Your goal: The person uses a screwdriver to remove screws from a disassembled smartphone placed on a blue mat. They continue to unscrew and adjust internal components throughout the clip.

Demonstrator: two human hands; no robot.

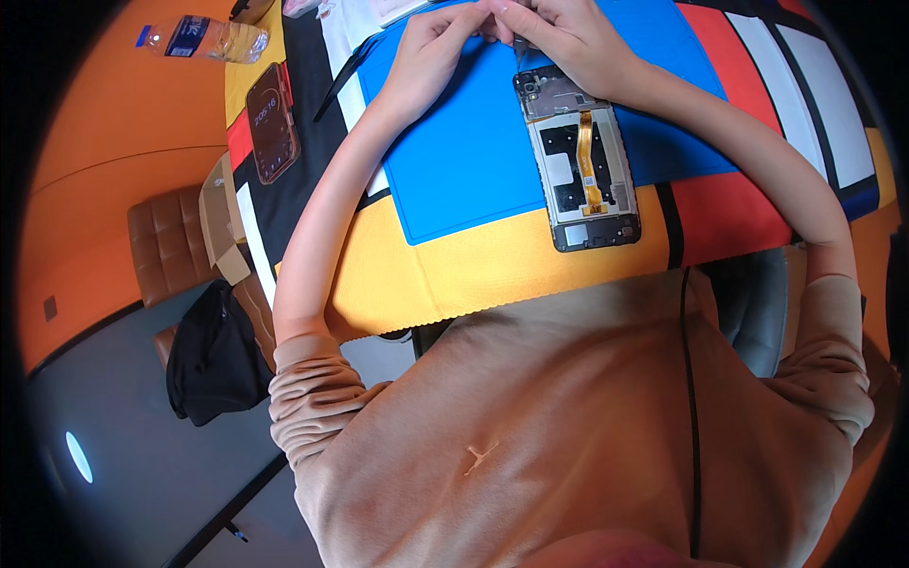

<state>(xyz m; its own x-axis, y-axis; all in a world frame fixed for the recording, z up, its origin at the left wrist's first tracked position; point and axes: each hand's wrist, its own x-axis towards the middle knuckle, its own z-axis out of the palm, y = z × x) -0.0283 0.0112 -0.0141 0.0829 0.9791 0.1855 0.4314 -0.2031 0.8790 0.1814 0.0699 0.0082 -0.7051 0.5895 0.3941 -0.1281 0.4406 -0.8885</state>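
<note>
Left hand (443,36) and right hand (570,40) meet, cropped at 12 o'clock, fingers curled; their grasp I cannot tell. The right wrist (615,78) hides the one-o'clock corner of the opened phone (582,161).

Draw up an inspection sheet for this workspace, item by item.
Surface: multicoloured tablecloth under a blue mat.
Job's things: opened phone, gold ribbon cable exposed, partly on the mat.
Clutter: clear bottle and lit phone, both at left.
Hands: left hand and right hand meet past the opened phone's far end; thin dark item by the right hand, unclear what.
Cables: black cord down the shirt.
Surroundings: orange wall, brown chair, black cloth item at left.
</note>
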